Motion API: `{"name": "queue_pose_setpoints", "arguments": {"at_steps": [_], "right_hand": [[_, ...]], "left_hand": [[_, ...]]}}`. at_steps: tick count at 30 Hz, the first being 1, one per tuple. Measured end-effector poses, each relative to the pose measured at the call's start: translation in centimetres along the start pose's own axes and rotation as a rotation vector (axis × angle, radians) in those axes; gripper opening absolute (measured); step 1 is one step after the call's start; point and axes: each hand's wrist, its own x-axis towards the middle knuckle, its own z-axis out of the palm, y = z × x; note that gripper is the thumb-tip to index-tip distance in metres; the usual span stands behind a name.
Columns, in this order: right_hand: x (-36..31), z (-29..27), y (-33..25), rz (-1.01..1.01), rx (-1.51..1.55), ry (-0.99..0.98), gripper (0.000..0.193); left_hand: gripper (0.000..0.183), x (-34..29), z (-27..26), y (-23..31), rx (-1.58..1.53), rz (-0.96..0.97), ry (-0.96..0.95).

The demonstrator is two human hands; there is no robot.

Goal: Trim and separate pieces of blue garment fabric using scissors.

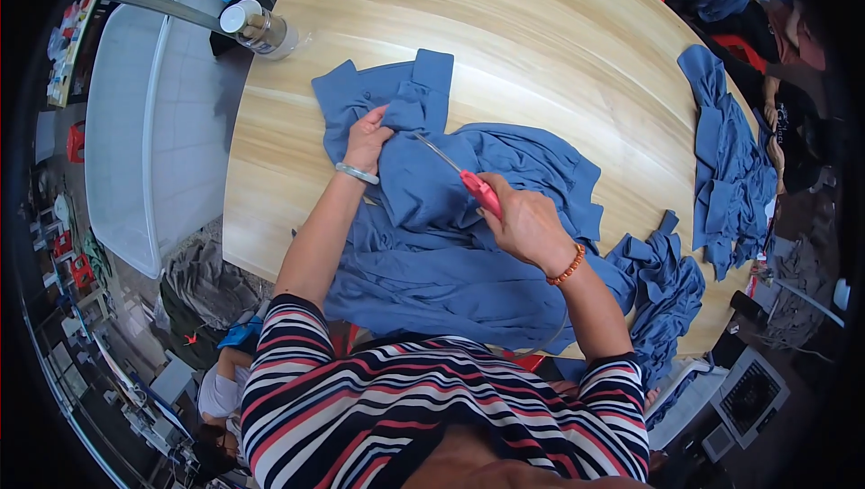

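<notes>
A blue shirt (414, 173) lies bunched on the table in front of me, with a button and squared fabric ends at its far side. My left hand (368, 139), with a pale bangle at the wrist, pinches a fold of this shirt between thumb and fingers. My right hand (527, 223) is closed round a red-handled tool (478, 190) with a slim metal shaft. The shaft's tip points at the cloth just right of my left hand; whether it touches cannot be made out. More blue garments (432, 282) are heaped between my forearms.
The wooden table (559, 29) has a curved edge. A lidded clear bottle (261, 31) stands at its far left, beside a large white bin (167, 119). Another blue garment pile (725, 164) lies at the right edge, near a co-worker (797, 128). Crumpled blue cloth (662, 286) lies at the near right.
</notes>
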Motion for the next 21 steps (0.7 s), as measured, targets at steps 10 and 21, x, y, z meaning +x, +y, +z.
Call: {"name": "queue_pose_setpoints", "arguments": {"at_steps": [10, 21], "right_hand": [[-1.3, -0.8, -0.6, -0.037, -0.034, -0.05, 0.038], [0.2, -0.4, -2.5, 0.006, -0.087, -0.024, 0.032]], "left_hand": [[0.056, -2.9, 2.8, -0.9, 1.017, 0.35, 0.022], [0.045, -3.6, 1.2, -2.2, 1.73, 0.492, 0.045]]}}
